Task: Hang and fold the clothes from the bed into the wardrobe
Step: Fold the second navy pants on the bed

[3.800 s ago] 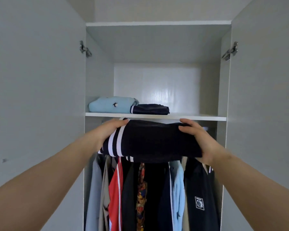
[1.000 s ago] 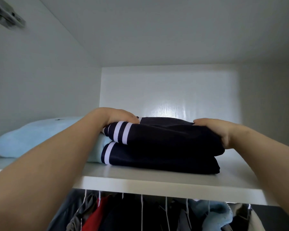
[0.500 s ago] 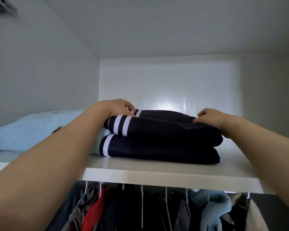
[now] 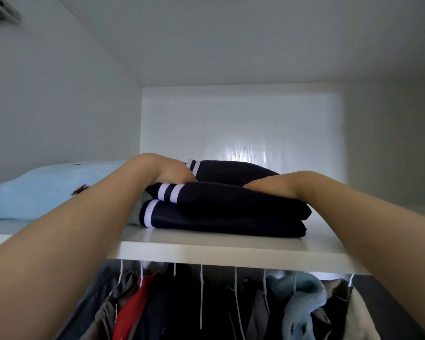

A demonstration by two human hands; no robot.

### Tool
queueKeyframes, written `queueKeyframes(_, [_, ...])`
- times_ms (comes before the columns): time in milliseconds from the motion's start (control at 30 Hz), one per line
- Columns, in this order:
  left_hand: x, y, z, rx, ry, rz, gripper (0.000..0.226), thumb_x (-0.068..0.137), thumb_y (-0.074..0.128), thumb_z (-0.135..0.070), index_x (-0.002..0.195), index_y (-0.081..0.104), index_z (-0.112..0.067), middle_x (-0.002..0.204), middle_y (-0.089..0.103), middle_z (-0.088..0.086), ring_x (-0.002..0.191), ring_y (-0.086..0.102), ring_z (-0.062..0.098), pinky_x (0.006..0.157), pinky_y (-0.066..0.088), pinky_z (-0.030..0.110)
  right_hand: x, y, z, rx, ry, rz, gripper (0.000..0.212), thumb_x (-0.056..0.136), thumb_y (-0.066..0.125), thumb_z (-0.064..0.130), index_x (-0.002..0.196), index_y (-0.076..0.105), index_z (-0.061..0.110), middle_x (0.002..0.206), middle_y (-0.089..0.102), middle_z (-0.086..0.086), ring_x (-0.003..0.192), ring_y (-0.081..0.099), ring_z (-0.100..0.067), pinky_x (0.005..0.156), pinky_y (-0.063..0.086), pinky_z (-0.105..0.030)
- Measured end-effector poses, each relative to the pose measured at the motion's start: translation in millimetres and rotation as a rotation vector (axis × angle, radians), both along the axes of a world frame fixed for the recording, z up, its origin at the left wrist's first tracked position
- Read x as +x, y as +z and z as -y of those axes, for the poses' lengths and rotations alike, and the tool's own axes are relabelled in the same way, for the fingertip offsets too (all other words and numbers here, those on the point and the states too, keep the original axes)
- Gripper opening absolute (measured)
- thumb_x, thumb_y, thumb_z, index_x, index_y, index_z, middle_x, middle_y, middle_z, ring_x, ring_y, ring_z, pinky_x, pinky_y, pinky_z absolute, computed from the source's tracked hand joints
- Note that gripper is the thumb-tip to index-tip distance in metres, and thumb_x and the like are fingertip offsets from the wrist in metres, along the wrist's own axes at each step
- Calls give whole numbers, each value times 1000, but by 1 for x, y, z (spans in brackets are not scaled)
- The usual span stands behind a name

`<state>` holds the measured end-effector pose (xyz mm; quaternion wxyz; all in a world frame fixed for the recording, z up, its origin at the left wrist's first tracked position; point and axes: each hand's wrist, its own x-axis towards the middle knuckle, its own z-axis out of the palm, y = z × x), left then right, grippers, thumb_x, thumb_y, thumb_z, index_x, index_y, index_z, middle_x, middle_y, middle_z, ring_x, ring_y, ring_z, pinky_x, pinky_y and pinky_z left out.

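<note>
Two folded navy garments with white stripes are stacked on the white wardrobe shelf [image 4: 231,251]. The top navy garment [image 4: 231,197] lies on the lower navy garment [image 4: 219,222]. My left hand [image 4: 167,171] rests on the top one's striped left end, fingers curled down onto the cloth. My right hand [image 4: 272,186] lies palm down and flat on its right half, fingers pointing left. Both forearms reach in over the shelf's front edge. A further striped fold [image 4: 231,169] shows behind the hands.
A folded light blue garment [image 4: 47,190] lies at the shelf's left, touching the navy stack. Under the shelf hang several clothes, among them a red garment [image 4: 133,305] and a light blue fleece [image 4: 302,303]. The shelf to the right of the stack is bare. A door hinge [image 4: 3,13] sits top left.
The navy garment went from in front of the wardrobe onto the stack on the shelf. Since half a second ago my right hand has flattened on top and my left has pressed lower.
</note>
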<state>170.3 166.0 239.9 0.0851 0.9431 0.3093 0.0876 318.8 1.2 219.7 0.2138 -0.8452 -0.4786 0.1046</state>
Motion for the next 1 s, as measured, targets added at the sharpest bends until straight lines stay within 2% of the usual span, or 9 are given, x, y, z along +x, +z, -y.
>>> queueKeyframes(133, [-1, -6, 10, 36, 5, 71, 31, 93, 44, -29, 117, 60, -16, 122, 57, 1, 112, 52, 18, 100, 38, 32, -9, -6, 6, 32, -30, 49, 43, 86, 39, 62, 106, 66, 35, 109, 67, 4, 100, 64, -16, 96, 46, -34])
queueKeyframes(267, [-7, -13, 17, 61, -7, 180, 20, 91, 39, -24, 83, 53, -11, 82, 57, 5, 72, 50, 19, 64, 37, 26, -28, -15, 17, 128, -35, 109, 45, 94, 31, 53, 122, 59, 33, 128, 56, 6, 117, 52, -15, 107, 34, -36])
queueKeyframes(333, [-12, -18, 23, 93, -4, 219, 25, 89, 36, -25, 84, 54, -8, 78, 56, 8, 65, 50, 20, 58, 36, 28, -37, -20, 19, 149, -51, 201, 48, 97, 25, 48, 133, 50, 29, 141, 46, 5, 130, 41, -17, 113, 25, -37])
queueKeyframes(400, [-16, -26, 29, 223, -17, 270, 33, 92, 34, -26, 93, 59, -5, 99, 59, 16, 74, 54, 24, 65, 38, 28, -46, -27, 23, 173, -78, 275, 48, 99, 23, 45, 138, 43, 28, 147, 38, 5, 136, 32, -18, 115, 20, -36])
queueKeyframes(500, [-23, -37, 46, 339, -119, 393, 31, 91, 33, -21, 81, 61, -13, 117, 56, 14, 92, 51, 25, 81, 37, 33, -64, -37, 34, 279, -122, 271, 44, 98, 30, 43, 139, 42, 28, 148, 37, 7, 137, 29, -17, 112, 20, -29])
queueKeyframes(600, [-28, -48, 71, 306, -296, 543, 33, 92, 38, -21, 111, 64, -27, 126, 58, -5, 114, 51, 20, 101, 35, 35, -88, -47, 53, 409, -242, 266, 38, 96, 41, 39, 123, 55, 18, 133, 54, 1, 121, 47, -19, 97, 32, -29])
queueKeyframes(700, [-30, -61, 103, 133, -453, 661, 29, 91, 43, -22, 109, 65, -29, 115, 64, -6, 106, 56, 19, 97, 42, 38, -107, -57, 78, 525, -430, 282, 38, 92, 45, 35, 118, 58, 11, 123, 61, -6, 112, 53, -24, 94, 39, -36])
queueKeyframes(800, [-28, -80, 140, -63, -583, 706, 28, 88, 46, -20, 108, 66, -27, 109, 67, -1, 103, 58, 23, 93, 46, 39, -123, -74, 115, 593, -561, 303, 36, 91, 47, 35, 121, 59, 20, 126, 59, -1, 117, 52, -22, 100, 39, -35])
queueKeyframes(1000, [-33, -131, 238, -212, -701, 774, 25, 86, 45, -23, 99, 65, -30, 105, 68, -5, 100, 59, 23, 89, 44, 31, -176, -129, 219, 715, -806, 231, 15, 92, 51, 27, 90, 65, 24, 95, 64, 0, 94, 55, -18, 77, 36, -25])
